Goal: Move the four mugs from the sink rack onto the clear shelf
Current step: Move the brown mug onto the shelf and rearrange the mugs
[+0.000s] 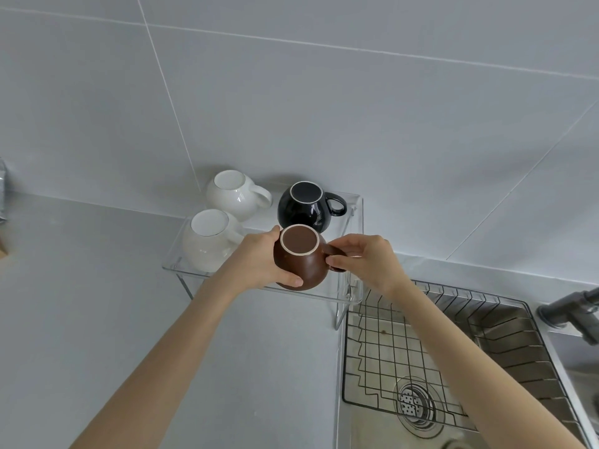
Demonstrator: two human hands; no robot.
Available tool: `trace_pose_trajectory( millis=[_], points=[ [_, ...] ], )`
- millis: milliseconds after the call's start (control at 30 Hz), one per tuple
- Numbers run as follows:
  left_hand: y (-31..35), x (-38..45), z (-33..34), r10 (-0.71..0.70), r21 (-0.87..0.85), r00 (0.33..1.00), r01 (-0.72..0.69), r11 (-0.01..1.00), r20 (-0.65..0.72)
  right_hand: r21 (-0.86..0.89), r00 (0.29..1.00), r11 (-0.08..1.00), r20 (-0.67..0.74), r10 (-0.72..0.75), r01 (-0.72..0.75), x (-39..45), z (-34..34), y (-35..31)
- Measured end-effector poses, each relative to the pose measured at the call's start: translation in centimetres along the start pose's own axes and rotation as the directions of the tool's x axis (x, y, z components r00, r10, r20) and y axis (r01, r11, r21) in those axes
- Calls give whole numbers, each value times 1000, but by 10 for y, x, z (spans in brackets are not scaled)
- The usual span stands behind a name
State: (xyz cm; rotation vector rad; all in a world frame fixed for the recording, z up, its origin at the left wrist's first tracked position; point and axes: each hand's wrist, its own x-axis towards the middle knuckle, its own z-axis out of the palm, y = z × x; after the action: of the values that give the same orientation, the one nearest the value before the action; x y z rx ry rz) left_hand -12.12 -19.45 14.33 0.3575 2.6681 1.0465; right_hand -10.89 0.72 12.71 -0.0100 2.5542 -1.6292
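A brown mug point(303, 259) is upside down at the front right of the clear shelf point(355, 202). My left hand point(259, 262) wraps its left side and my right hand point(368, 259) pinches its handle. Behind it a black mug point(304, 207) stands upside down with its handle to the right. Two white mugs, one at the back left point(235, 194) and one at the front left point(209, 239), are also upside down on the shelf. The wire sink rack point(405, 338) to the right holds no mugs.
The steel sink point(505, 338) lies under the rack, with a drain point(415, 403) near the front. A dark faucet point(570, 311) juts in at the right edge. Grey countertop point(97, 303) spreads to the left of the shelf, and a tiled wall rises behind it.
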Motion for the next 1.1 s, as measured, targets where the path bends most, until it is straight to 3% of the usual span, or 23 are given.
trace_pose_trajectory(
  millis=[100, 200, 333, 533, 700, 1100],
  points=[
    [4, 7, -10, 27, -62, 999, -25, 998, 19, -35, 1000, 999, 24, 8, -7, 7, -11, -6],
    [10, 26, -23, 38, -221, 996, -55, 974, -80, -58, 994, 998, -106, -36, 29, 27, -26, -10],
    [17, 57, -26, 75, -142, 984, -98, 985, -160, -185, 981, 982, -181, -63, 29, 59, -32, -7],
    [14, 92, -10, 9, 48, 985, -1, 999, -175, -268, 987, 963, -149, -66, 24, 87, -17, 3],
    [9, 103, -8, 43, 91, 975, -23, 996, -220, -285, 977, 954, -160, -144, 93, 92, -13, 2],
    [9, 108, -19, 85, 86, 989, -75, 993, -119, -345, 967, 932, -177, -183, 114, 89, -17, 4]
  ],
)
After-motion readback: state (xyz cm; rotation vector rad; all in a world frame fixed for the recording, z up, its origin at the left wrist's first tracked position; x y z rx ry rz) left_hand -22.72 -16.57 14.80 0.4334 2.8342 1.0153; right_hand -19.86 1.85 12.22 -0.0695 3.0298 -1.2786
